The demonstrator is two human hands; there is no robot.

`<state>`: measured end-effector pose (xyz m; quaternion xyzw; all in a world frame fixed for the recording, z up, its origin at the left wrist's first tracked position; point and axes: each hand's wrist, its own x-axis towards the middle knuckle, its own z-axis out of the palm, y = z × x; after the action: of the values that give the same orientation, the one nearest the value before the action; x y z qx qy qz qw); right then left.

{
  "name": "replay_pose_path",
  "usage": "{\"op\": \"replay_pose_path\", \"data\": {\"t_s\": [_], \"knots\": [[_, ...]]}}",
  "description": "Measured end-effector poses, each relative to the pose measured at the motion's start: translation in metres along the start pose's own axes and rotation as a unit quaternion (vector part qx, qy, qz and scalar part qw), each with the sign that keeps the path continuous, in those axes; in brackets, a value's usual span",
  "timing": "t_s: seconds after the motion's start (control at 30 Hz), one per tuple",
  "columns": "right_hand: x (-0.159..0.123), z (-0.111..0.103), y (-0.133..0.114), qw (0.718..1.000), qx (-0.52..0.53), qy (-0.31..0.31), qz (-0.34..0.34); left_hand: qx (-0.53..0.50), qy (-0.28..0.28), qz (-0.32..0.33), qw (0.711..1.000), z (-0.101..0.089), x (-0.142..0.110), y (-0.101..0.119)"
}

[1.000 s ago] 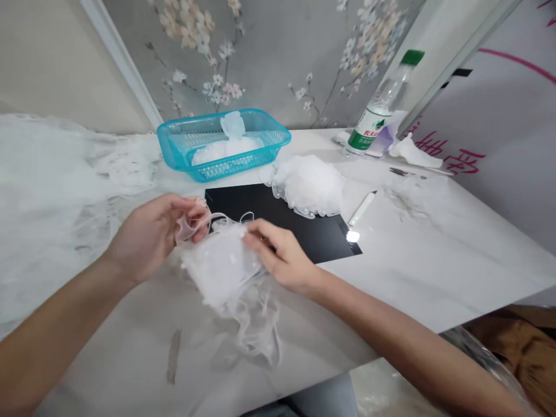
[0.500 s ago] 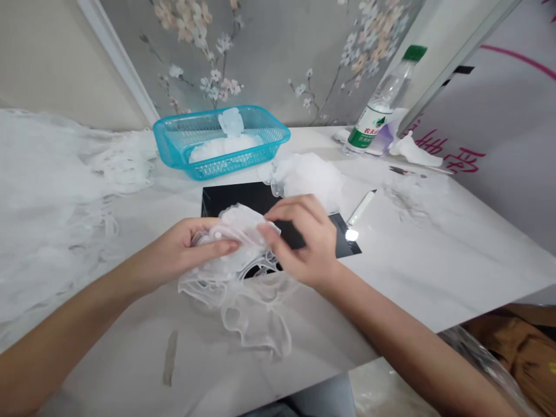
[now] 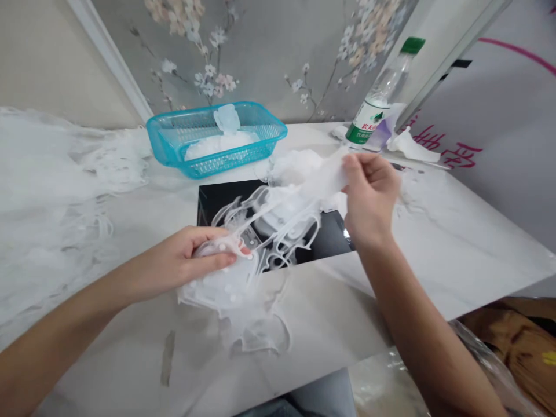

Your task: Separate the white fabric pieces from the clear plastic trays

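Note:
My left hand (image 3: pixel 197 258) pinches one end of a sheer white ruffled fabric strip (image 3: pixel 278 205) dotted with small pearls, low over the white table (image 3: pixel 434 255). My right hand (image 3: pixel 369 194) is raised to the right and pinches the other end, so the strip stretches across the black mat (image 3: pixel 217 200). Loose ruffles of it (image 3: pixel 256 324) lie on the table below my left hand. A heap of the same white fabric (image 3: pixel 299 165) sits behind the mat.
A turquoise plastic basket (image 3: pixel 174 136) with white pieces stands at the back. A green-capped water bottle (image 3: pixel 377 95), crumpled tissue (image 3: pixel 410 147) and a thin metal tool (image 3: pixel 402 168) lie at the back right. White tulle (image 3: pixel 47 185) covers the left side.
My right hand has pulled up and to the right from the bundle, drawing the fabric out into a long stretched strip. My left hand stays low, holding its end.

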<state>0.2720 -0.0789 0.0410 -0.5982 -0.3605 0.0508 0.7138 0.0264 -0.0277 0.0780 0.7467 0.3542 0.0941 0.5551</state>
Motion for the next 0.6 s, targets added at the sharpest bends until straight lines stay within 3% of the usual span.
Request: {"op": "replay_pose_path", "data": {"t_s": [0.07, 0.17, 0.27, 0.33, 0.4, 0.47, 0.53, 0.6], "knots": [[0.019, -0.007, 0.014, 0.998, -0.003, 0.065, 0.017, -0.049, -0.050, -0.058, 0.996, -0.002, 0.002, 0.004], [0.037, -0.012, 0.035, 0.992, -0.010, 0.115, 0.047, -0.121, -0.054, -0.122, 0.984, -0.006, 0.005, 0.005], [0.049, -0.022, 0.048, 0.979, -0.022, 0.190, 0.073, -0.103, -0.114, -0.152, 0.976, -0.009, 0.001, 0.001], [0.056, -0.033, 0.051, 0.965, -0.029, 0.251, 0.069, -0.074, -0.168, -0.154, 0.971, -0.011, -0.005, 0.000], [0.057, -0.040, 0.051, 0.963, -0.064, 0.262, 0.014, -0.070, -0.191, -0.154, 0.967, -0.014, -0.009, 0.000], [0.053, -0.038, 0.052, 0.971, -0.143, 0.172, -0.087, -0.098, -0.161, -0.158, 0.969, -0.017, -0.011, 0.001], [0.044, -0.028, 0.054, 0.960, -0.219, 0.003, -0.172, -0.135, -0.109, -0.158, 0.972, -0.021, -0.010, -0.001], [0.034, -0.012, 0.056, 0.939, -0.248, -0.131, -0.198, -0.172, -0.057, -0.153, 0.971, -0.025, -0.008, -0.004]]}}
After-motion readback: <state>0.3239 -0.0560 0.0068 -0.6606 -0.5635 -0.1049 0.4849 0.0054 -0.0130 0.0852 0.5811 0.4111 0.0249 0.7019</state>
